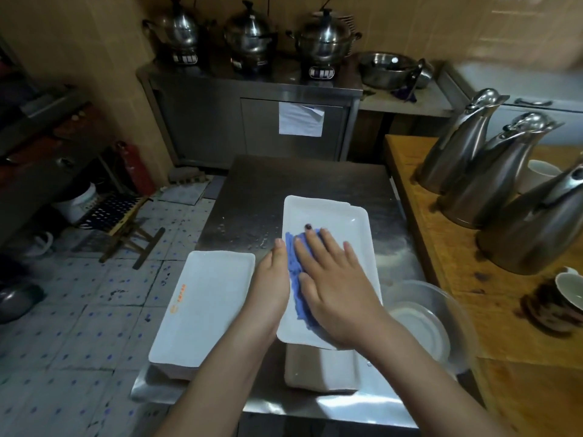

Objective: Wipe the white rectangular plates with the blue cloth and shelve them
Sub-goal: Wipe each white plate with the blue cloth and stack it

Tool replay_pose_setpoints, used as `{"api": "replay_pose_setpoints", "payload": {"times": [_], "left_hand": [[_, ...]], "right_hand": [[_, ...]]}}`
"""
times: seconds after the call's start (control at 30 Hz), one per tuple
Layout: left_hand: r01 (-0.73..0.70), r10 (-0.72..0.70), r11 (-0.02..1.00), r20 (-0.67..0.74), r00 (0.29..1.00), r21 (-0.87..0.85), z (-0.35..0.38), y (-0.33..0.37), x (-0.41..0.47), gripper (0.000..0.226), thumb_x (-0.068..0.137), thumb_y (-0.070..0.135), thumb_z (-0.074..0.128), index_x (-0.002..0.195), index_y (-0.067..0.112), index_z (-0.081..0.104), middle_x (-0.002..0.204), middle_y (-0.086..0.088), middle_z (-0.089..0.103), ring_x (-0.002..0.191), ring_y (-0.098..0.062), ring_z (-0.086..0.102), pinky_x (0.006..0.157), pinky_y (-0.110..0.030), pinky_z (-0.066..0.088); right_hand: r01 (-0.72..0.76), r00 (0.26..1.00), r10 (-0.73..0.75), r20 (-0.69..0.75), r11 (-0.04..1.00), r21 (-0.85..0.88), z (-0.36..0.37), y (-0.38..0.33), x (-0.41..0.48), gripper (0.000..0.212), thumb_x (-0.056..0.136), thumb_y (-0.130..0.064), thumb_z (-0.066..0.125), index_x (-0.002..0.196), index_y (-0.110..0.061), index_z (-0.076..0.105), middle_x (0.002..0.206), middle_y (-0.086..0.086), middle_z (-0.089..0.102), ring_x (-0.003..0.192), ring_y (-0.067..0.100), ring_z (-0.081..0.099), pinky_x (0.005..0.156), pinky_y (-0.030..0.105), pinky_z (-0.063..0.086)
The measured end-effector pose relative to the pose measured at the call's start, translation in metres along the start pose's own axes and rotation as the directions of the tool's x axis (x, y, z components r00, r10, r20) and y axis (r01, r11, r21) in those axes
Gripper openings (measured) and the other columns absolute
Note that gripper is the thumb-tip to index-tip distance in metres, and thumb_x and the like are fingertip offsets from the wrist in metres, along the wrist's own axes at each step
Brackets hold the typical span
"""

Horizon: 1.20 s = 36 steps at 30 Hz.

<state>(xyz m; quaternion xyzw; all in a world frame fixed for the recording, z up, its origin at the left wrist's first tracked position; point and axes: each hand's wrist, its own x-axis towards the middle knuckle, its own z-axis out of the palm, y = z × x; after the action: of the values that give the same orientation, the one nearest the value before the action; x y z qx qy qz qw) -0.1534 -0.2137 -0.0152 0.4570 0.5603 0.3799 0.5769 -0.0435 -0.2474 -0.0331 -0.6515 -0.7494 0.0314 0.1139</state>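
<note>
Cloth (pixel 293 263) under right hand (pixel 337 288) on plate (pixel 344 216) (left hand (pixel 271 285) holds rim)

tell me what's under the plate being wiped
At least one more white plate lies beneath the wiped plate, poking out at its near end and far edge. How many are stacked is hidden. The stack stands on the steel table.

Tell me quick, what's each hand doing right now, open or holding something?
Left hand: at the left edge of the white plate; fingers hidden, cannot tell.
Right hand: open, pressing the blue cloth flat on that plate.
</note>
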Motion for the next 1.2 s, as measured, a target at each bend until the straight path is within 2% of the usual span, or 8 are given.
{"api": "replay_pose_setpoints", "payload": {"times": [0.13,0.27,0.37,0.53,0.63,0.8,0.93,1.2], "left_hand": [[-0.066,0.064,0.997,0.047,0.997,0.045,-0.003,-0.002,0.002,0.029,0.1,0.044,0.025,0.104,0.034,0.051,0.09,0.01,0.058,0.074,0.006,0.052,0.058,-0.008,0.041],[-0.058,0.051,0.994,0.084,0.995,0.09,0.0,-0.005,-0.002,0.032,0.1,0.04,0.032,0.096,0.027,0.061,0.099,0.002,0.068,0.09,-0.014,0.063,0.08,-0.027,0.05],[-0.014,0.013,1.0,0.078,0.997,0.008,-0.005,-0.003,-0.003,0.034,0.099,0.042,0.036,0.083,0.027,0.063,0.08,0.007,0.069,0.075,-0.011,0.067,0.062,-0.022,0.052],[-0.031,0.033,0.999,0.049,0.998,-0.032,-0.004,-0.004,0.0,0.032,0.098,0.046,0.034,0.085,0.031,0.06,0.08,0.007,0.069,0.073,-0.013,0.068,0.058,-0.024,0.051],[-0.009,0.01,0.999,0.036,0.999,-0.032,0.002,-0.006,0.002,0.035,0.098,0.047,0.031,0.091,0.03,0.061,0.089,0.003,0.068,0.079,-0.014,0.066,0.059,-0.024,0.048],[0.012,-0.012,0.999,0.007,1.0,-0.031,0.002,-0.005,0.009,0.031,0.099,0.046,0.028,0.087,0.036,0.054,0.075,0.017,0.058,0.067,0.006,0.054,0.05,-0.008,0.039],[0.03,-0.031,0.998,-0.014,0.999,-0.053,-0.006,0.001,0.015,0.034,0.096,0.05,0.032,0.081,0.032,0.057,0.072,0.014,0.061,0.064,-0.001,0.059,0.037,-0.006,0.04],[-0.001,0.001,0.998,-0.007,1.0,-0.06,-0.018,0.009,0.023,0.031,0.096,0.05,0.036,0.084,0.032,0.058,0.079,0.005,0.067,0.066,-0.01,0.066,0.043,-0.015,0.046]], "right_hand": [[0.02,0.998,-0.021,-0.056,1.0,-0.017,-0.009,0.001,0.037,0.053,0.101,-0.033,0.018,0.151,-0.03,0.001,0.159,-0.011,-0.003,0.144,0.01,-0.016,0.112,0.035,-0.015],[-0.127,0.991,0.117,-0.068,0.977,-0.173,-0.014,0.027,0.061,0.053,0.1,-0.035,0.019,0.151,-0.031,0.005,0.16,-0.007,-0.003,0.146,0.018,-0.011,0.114,0.044,-0.012],[-0.321,0.946,0.305,-0.11,0.928,-0.19,-0.008,0.046,0.053,0.053,0.1,-0.035,0.016,0.151,-0.03,0.004,0.16,-0.003,-0.003,0.146,0.021,-0.011,0.111,0.041,-0.015],[-0.462,0.885,0.442,-0.149,0.874,-0.148,0.005,0.037,0.027,0.054,0.1,-0.034,0.018,0.151,-0.023,0.004,0.16,0.001,-0.001,0.146,0.024,-0.01,0.112,0.038,-0.014],[-0.421,0.906,0.419,-0.068,0.907,-0.024,0.007,0.014,0.025,0.054,0.1,-0.032,0.015,0.151,-0.021,0.0,0.16,0.001,-0.007,0.145,0.022,-0.013,0.114,0.039,-0.012],[-0.145,0.989,0.145,0.011,0.987,0.066,0.0,-0.018,0.017,0.057,0.099,-0.029,0.02,0.152,-0.02,-0.001,0.159,-0.001,-0.01,0.144,0.02,-0.018,0.115,0.038,-0.01],[-0.051,0.996,0.044,0.071,0.993,0.105,-0.003,-0.023,0.002,0.056,0.1,-0.033,0.02,0.152,-0.025,0.002,0.159,-0.007,-0.006,0.144,0.014,-0.017,0.114,0.035,-0.011],[-0.17,0.984,0.175,0.018,0.973,-0.154,0.004,0.019,-0.007,0.054,0.099,-0.042,0.013,0.15,-0.033,-0.001,0.159,-0.01,-0.006,0.144,0.015,-0.016,0.109,0.041,-0.018]]}}
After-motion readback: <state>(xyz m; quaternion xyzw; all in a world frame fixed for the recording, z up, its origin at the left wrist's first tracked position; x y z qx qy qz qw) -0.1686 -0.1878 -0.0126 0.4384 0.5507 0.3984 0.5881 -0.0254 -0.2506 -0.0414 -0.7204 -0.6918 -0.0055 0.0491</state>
